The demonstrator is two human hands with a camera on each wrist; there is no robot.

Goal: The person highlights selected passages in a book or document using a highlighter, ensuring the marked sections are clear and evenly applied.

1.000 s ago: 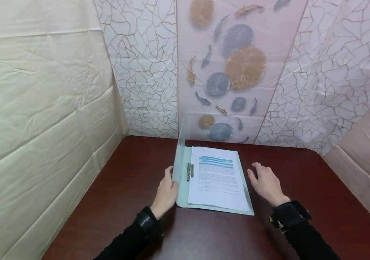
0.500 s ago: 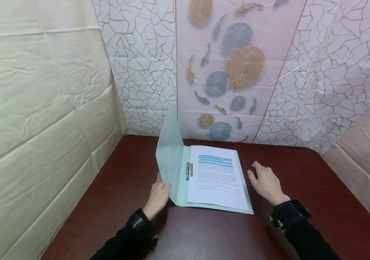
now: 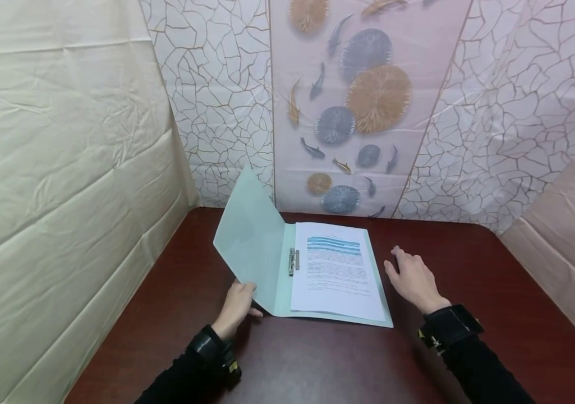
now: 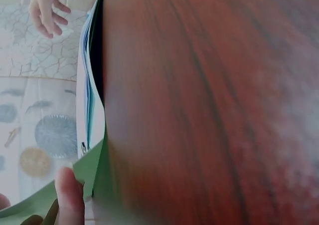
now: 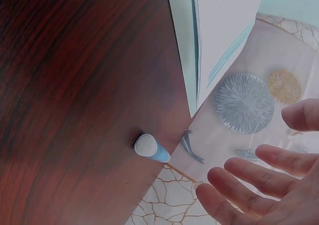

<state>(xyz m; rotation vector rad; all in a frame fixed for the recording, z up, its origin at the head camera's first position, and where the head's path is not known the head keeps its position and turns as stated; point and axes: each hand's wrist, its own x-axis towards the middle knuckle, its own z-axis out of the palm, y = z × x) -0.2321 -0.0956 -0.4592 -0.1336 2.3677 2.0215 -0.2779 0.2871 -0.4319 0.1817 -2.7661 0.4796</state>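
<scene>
Pinching the cover (image 3: 249,238) of the pale green folder (image 3: 280,294) near its lower edge, the left hand (image 3: 235,307) holds it aslant. The folder rests on the dark red table (image 3: 317,359), its papers (image 3: 337,272) beside 1 metal clip (image 3: 291,262) (blue bands cross the top sheet). The right hand (image 3: 415,281), fingers loosely spread, is just right of the folder, near 1 small blue-and-white cylinder (image 5: 149,146).

Right hand (image 5: 293,195), papers (image 5: 224,28) on folder (image 5: 183,30)
</scene>
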